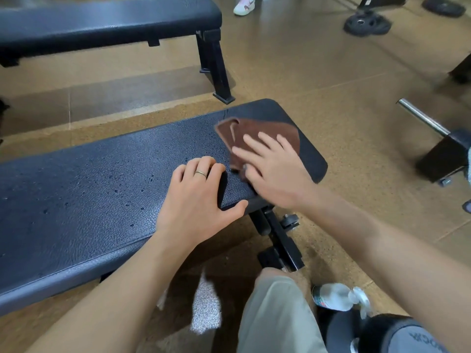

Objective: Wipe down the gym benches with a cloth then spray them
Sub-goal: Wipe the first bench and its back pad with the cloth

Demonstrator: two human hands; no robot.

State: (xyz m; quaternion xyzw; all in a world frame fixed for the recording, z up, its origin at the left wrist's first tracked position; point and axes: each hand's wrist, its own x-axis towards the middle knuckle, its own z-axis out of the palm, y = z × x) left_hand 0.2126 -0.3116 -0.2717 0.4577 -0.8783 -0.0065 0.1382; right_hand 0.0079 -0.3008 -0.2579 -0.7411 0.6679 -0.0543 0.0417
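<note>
A person's right hand (267, 166) lay flat with fingers straight and spread, pressing a brown cloth (257, 137) onto the far right end of a black padded bench (102, 179). The left hand (198, 194) rested on the bench just beside it, fingers bent with the tips on the pad and the thumb hooked over the near edge, holding nothing; a thin ring (200, 173) showed on one finger. Droplets dotted the textured pad across its middle. The bench's long axis ran from the lower left up toward the right, its rounded end pointing away to the right, and the cloth sat just short of that end, its loose corner folded toward the far edge. The tan gym floor (344, 80) carried a second black bench (107, 19) beyond the first, running roughly parallel. Weight plates (367, 24) lay at the upper right, a steel bar (420, 115) on a dark stand stood at right, and a white sneaker (244, 5) showed at the top. A clear plastic bottle (336, 296) lay on the floor by the person's knee, lower right.
</note>
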